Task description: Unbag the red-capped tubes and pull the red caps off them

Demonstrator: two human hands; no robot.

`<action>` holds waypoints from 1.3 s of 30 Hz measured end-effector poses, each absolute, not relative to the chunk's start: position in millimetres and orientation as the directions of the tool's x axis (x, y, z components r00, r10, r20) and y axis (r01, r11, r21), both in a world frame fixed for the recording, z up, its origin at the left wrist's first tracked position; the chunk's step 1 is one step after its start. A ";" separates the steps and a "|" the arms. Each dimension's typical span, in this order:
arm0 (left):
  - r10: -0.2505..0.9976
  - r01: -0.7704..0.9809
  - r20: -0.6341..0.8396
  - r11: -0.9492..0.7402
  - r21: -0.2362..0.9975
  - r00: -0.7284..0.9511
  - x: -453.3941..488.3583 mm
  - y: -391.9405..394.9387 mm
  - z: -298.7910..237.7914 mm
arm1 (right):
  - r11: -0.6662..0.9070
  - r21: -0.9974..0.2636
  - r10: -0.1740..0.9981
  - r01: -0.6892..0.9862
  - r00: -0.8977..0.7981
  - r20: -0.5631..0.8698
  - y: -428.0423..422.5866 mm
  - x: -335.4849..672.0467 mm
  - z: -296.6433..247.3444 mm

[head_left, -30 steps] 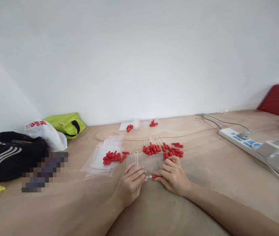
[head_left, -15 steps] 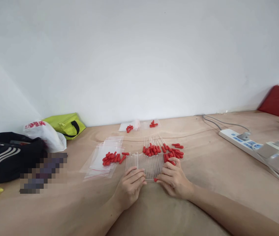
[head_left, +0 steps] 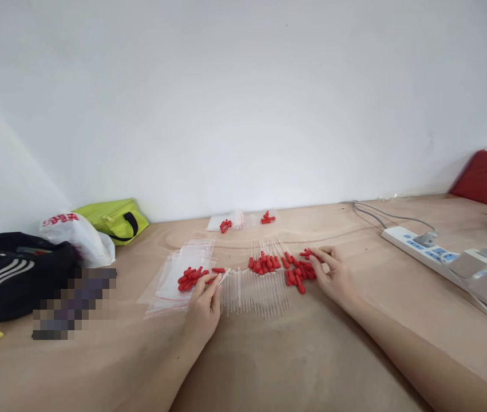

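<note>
My left hand (head_left: pixel 202 304) is closed on a thin glass tube (head_left: pixel 224 278), which slants up from the fingertips at the left end of a row of clear glass tubes (head_left: pixel 257 290). On the right, my right hand (head_left: pixel 334 277) has thumb and fingers pinched at a red rubber bulb (head_left: pixel 306 253); the fingers partly cover it. A loose pile of red rubber bulbs (head_left: pixel 297 270) lies beside that hand. Behind the row lie droppers (head_left: pixel 264 261), glass tubes with red bulbs fitted and pointing towards me. More red bulbs (head_left: pixel 190 277) rest by my left hand.
Clear zip bags (head_left: pixel 194 252) lie left of the tubes. Two small bags with red bulbs (head_left: pixel 226 225) (head_left: pixel 268 217) sit near the wall. A white power strip (head_left: pixel 415 245) with cables is at right. A black bag (head_left: pixel 20 277) and a yellow-green bag (head_left: pixel 117 219) stand at left.
Both hands have left the near ends of the tube row. My left hand has moved left and lifted a tube; my right hand has moved right and away to the red bulbs.
</note>
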State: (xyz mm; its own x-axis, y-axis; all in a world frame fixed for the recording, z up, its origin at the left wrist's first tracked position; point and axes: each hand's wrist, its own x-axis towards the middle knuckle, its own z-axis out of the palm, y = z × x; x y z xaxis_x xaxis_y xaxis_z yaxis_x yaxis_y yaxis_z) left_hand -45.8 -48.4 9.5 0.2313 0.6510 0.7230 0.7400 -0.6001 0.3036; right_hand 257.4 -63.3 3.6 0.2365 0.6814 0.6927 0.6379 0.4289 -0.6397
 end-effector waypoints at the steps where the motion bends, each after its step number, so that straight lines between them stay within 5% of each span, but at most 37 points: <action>1: 0.653 0.741 0.723 -0.597 0.307 0.227 -45.3 -46.8 8.2 | 0.377 -0.676 0.700 0.634 0.283 0.656 -58.8 263.1 1.7; 5: 0.692 0.742 0.681 -0.582 0.333 0.238 -45.7 -44.6 5.5 | 0.202 -0.773 0.783 0.602 0.374 0.496 -46.8 281.3 -7.3; 10: 0.746 0.736 0.596 -0.577 0.355 0.297 -46.6 -45.9 7.2 | 0.098 -0.740 0.868 0.666 0.307 0.391 -42.1 289.7 -14.9; 19: 0.823 0.723 0.465 -0.534 0.438 0.326 -43.1 -54.9 15.1 | 0.083 -0.681 0.851 0.728 0.304 0.429 -44.0 290.0 -12.9; 26: 0.814 0.705 0.509 -0.534 0.466 0.280 -45.4 -52.8 15.7 | 0.034 -0.664 0.831 0.747 0.349 0.434 -42.6 287.5 -8.1; 39: 0.788 0.738 0.568 -0.526 0.422 0.237 -52.5 -47.0 9.4 | -0.235 -0.257 0.950 0.937 0.277 0.143 -23.0 236.5 33.8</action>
